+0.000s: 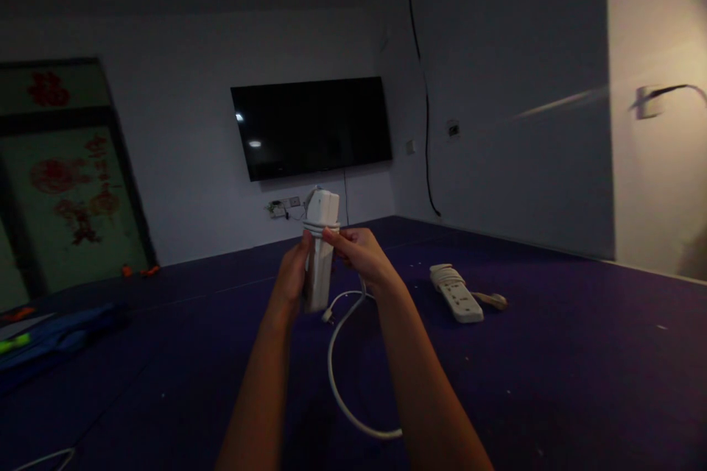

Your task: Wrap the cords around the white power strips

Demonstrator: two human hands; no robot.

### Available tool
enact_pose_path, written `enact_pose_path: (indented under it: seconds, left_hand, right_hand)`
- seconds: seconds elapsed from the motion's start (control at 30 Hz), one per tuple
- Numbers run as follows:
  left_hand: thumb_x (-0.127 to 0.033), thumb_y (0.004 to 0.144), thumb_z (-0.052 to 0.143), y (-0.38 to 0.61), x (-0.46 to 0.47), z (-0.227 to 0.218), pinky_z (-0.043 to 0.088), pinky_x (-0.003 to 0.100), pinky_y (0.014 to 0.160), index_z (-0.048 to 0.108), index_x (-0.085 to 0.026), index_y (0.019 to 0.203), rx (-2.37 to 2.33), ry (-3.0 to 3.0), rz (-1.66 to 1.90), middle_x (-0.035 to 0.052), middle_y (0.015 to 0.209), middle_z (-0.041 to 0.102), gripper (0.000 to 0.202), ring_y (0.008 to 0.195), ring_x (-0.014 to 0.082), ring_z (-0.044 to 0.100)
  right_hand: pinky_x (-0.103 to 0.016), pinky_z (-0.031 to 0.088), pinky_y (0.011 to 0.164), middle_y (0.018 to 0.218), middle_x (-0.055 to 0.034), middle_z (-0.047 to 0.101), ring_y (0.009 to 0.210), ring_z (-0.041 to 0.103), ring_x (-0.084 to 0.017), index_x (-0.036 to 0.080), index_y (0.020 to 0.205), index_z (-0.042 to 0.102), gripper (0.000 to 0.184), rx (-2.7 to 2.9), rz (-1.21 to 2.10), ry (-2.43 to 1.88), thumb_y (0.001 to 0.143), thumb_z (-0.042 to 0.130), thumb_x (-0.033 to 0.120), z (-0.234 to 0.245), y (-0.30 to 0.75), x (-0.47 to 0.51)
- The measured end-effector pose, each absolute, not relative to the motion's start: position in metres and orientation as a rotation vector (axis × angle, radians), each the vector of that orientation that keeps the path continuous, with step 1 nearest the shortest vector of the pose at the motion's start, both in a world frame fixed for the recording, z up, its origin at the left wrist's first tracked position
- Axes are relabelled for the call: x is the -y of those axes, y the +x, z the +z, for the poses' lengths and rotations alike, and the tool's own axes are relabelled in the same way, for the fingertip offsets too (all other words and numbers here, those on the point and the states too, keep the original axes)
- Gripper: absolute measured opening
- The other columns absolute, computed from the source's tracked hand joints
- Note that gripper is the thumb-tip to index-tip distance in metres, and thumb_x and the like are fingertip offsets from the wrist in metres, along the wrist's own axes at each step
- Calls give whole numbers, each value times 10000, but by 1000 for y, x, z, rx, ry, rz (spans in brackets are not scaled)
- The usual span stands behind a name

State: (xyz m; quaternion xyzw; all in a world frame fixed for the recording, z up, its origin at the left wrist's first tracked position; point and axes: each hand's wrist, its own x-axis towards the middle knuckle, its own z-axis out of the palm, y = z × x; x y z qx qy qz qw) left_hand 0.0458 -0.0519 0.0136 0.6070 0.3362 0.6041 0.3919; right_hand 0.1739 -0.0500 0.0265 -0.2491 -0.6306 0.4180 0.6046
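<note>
Held upright in front of me is a white power strip (319, 276), its cord wound several times around the upper part. My left hand (294, 268) grips the strip from the left side. On the right, my right hand (356, 250) is closed, thumb and fingers pinching the white cord (338, 375) against the strip. From there the loose cord hangs in a wide loop over the purple floor, and its plug (328, 316) dangles or lies just below the strip; I cannot tell which.
A second white power strip (461, 300), cord wrapped around one end, lies to the right on the purple floor (552, 368). Blue cloth (71, 335) lies at left. A television (314, 129) hangs on the far wall, with a door (71, 184) at left.
</note>
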Motion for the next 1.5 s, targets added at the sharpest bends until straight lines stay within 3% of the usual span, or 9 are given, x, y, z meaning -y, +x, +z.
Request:
enact_pose_path:
  seconds: [0.17, 0.33, 0.63, 0.77, 0.93, 1.03, 1.13, 1.33, 1.5]
  left_hand:
    - [-786, 582, 573, 53, 56, 12, 348, 231, 461, 684, -119, 766, -885, 1500, 1672, 10, 546, 571, 701, 473, 116, 481]
    - [-806, 572, 549, 53, 58, 12, 301, 219, 445, 603, -139, 598, -908, 1551, 1794, -33, 482, 456, 671, 444, 83, 387]
    - [-833, 530, 544, 54, 56, 10, 292, 221, 436, 552, -148, 581, -900, 1499, 1824, -36, 482, 450, 687, 436, 82, 376]
    - [-810, 527, 577, 49, 46, 6, 276, 213, 429, 511, -153, 548, -980, 1501, 1898, -44, 472, 428, 661, 437, 73, 347]
    - [-815, 538, 563, 43, 33, 1, 269, 214, 427, 504, -158, 549, -1029, 1517, 1943, -47, 479, 415, 660, 443, 73, 329]
    - [-807, 573, 541, 40, 27, -1, 260, 218, 429, 492, -164, 543, -1100, 1491, 2002, -46, 478, 403, 645, 450, 80, 330]
    - [-763, 625, 542, 35, 26, -1, 267, 220, 438, 512, -160, 554, -1233, 1474, 2080, -41, 486, 413, 608, 466, 88, 339]
    - [-697, 683, 550, 27, 33, 0, 319, 237, 494, 599, -140, 642, -1545, 1587, 2163, 19, 588, 557, 561, 557, 143, 474]
    - [-693, 724, 510, 30, 39, 0, 318, 269, 546, 652, -151, 798, -1897, 1629, 2195, 77, 722, 649, 564, 629, 203, 556]
  right_hand:
    - [-230, 129, 426, 456, 85, 289, 415, 205, -42, 191, 503, 429, 547, 1499, 907, -543, 581, 665, 679, 23, 175, 46]
    - [-226, 186, 427, 460, 68, 330, 430, 260, -53, 182, 514, 498, 545, 1478, 851, -544, 518, 686, 693, 24, 174, 45]
    - [-200, 219, 377, 432, 53, 430, 378, 322, -44, 160, 547, 550, 500, 1489, 861, -585, 614, 689, 636, 22, 173, 43]
    - [-177, 300, 357, 398, 22, 499, 341, 426, -58, 152, 538, 543, 489, 1507, 942, -756, 710, 658, 594, 21, 177, 41]
    - [-165, 361, 364, 413, -1, 549, 339, 493, -71, 123, 636, 603, 529, 1468, 1057, -783, 868, 476, 581, 25, 182, 43]
    - [-175, 350, 338, 411, -30, 564, 317, 493, -84, 115, 631, 604, 629, 1394, 1093, -848, 935, 296, 572, 28, 184, 47]
    - [-177, 324, 323, 386, -31, 548, 287, 457, -80, 112, 603, 603, 657, 1388, 1071, -885, 967, 236, 518, 31, 186, 51]
    - [-170, 249, 320, 331, 21, 470, 268, 340, -50, 131, 557, 593, 552, 1507, 865, -868, 960, 359, 428, 32, 178, 53]
    - [-195, 244, 360, 326, 38, 407, 308, 339, -54, 152, 489, 579, 516, 1626, 683, -890, 867, 508, 496, 28, 171, 51]
